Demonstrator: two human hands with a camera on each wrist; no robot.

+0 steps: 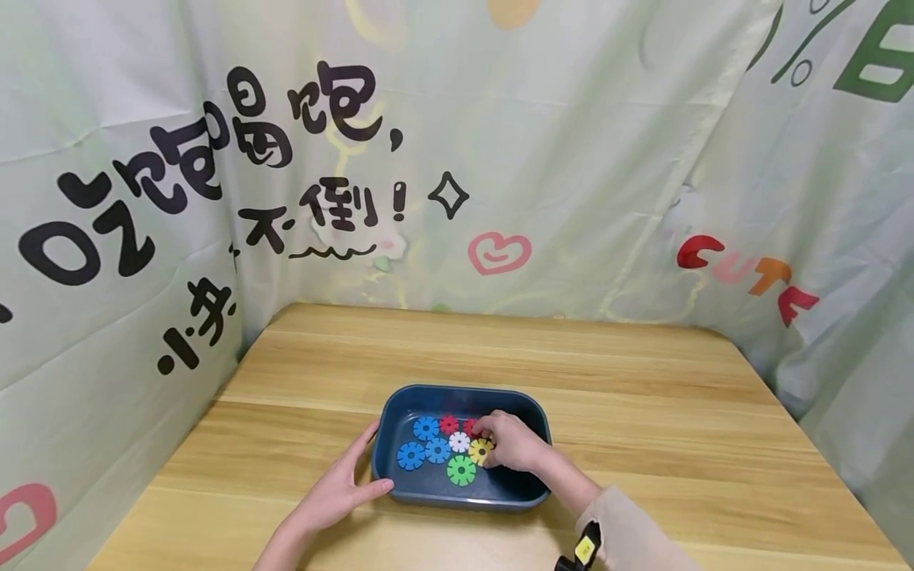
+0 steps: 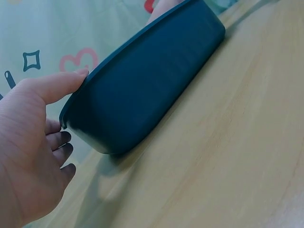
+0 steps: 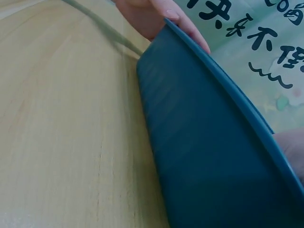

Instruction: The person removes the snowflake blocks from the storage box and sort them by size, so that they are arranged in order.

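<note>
A dark blue plastic tub point(image 1: 464, 501) sits on the table and holds several notched, snowflake-like plastic discs. My left hand point(image 1: 336, 488) rests at the tub's left end, its thumb at the near rim and the other fingers spread along the outer side. In the left wrist view, that thumb touches the rim. My right hand point(image 1: 512, 441) reaches into the tub with bent fingers over a red disc point(image 1: 471, 427) and its thumb beside a yellow disc point(image 1: 481, 452). Whether it pinches a disc I cannot tell. In the right wrist view the tub wall hides its fingertips.
Blue discs point(image 1: 410, 455), a white disc point(image 1: 459, 442), a green disc point(image 1: 461, 470) and another red disc point(image 1: 448, 425) lie in the tub. A wooden table point(image 1: 643, 396) extends around it. Printed cloth point(image 1: 557, 159) hangs behind and at both sides.
</note>
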